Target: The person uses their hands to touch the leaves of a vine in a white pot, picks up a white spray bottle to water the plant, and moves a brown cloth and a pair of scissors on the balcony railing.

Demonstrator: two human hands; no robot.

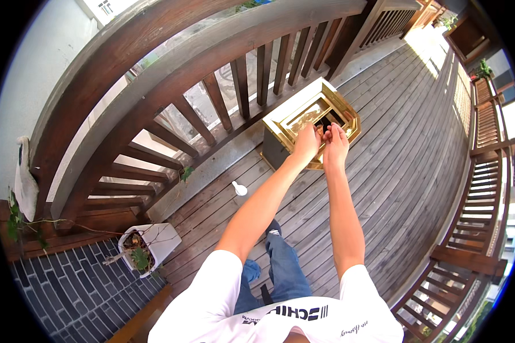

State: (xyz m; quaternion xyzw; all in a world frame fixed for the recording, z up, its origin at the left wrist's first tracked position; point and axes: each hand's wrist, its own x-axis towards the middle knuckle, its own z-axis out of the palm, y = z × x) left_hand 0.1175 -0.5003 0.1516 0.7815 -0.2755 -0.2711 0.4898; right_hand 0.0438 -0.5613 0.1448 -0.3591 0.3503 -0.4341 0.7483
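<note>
My left hand (307, 143) and my right hand (336, 145) are held close together above a floor-standing bin (276, 150) with dark sides and a shiny gold top. A small brownish piece (320, 129), possibly a dry leaf, shows at the fingertips of my left hand. The fingers of my right hand are curled beside it, and whether they grip anything cannot be told. Just past the fingertips is a dark opening in the gold top (304, 115). Part of the bin's near side is behind my hands and wrists.
A small white scoop-like object (240, 189) lies on the plank deck (395, 141). Wooden railing (264, 73) runs behind the bin. To the left, a white planter (163, 240) with a trailing plant stands by grey brickwork (77, 278), and a white swan-shaped ornament (25, 188) is by the wall.
</note>
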